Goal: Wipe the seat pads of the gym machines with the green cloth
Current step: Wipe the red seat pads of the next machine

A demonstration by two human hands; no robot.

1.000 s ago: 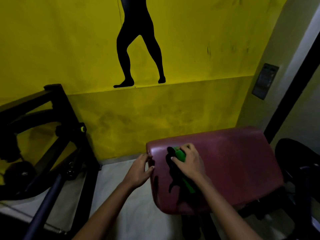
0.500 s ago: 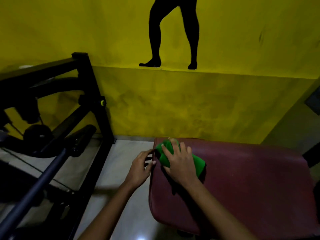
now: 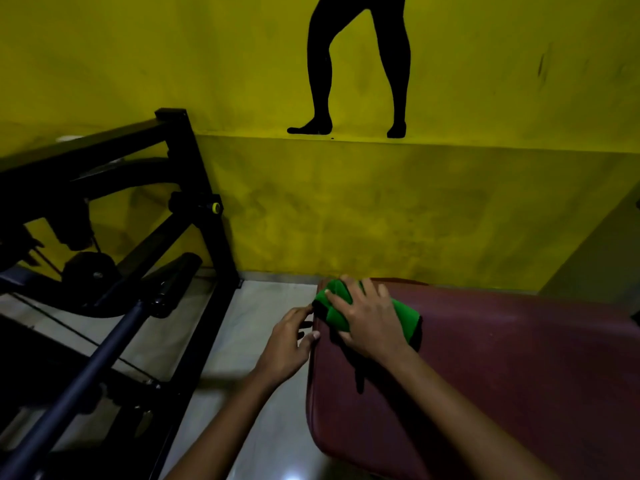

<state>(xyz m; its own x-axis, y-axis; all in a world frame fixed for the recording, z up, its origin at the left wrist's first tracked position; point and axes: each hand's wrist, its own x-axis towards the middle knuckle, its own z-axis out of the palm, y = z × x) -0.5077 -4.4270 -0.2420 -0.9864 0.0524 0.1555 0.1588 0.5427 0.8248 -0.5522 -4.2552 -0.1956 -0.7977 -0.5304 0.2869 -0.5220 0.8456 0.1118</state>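
While right hand (image 3: 369,323) presses green cloth (image 3: 337,304) flat-fingered at seat pad (image 3: 485,368) far left corner, left hand (image 3: 289,341) fingers loosely touching pad's left edge, holding nothing

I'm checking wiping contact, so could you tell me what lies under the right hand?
The green cloth lies under the right hand, on the maroon seat pad near its far left corner. The cloth's middle and the pad beneath are covered.

A black machine frame (image 3: 194,216) with a dark bar (image 3: 86,368) stands on the pale floor (image 3: 221,341) against a yellow wall (image 3: 381,209) bearing a black legs silhouette (image 3: 356,64).
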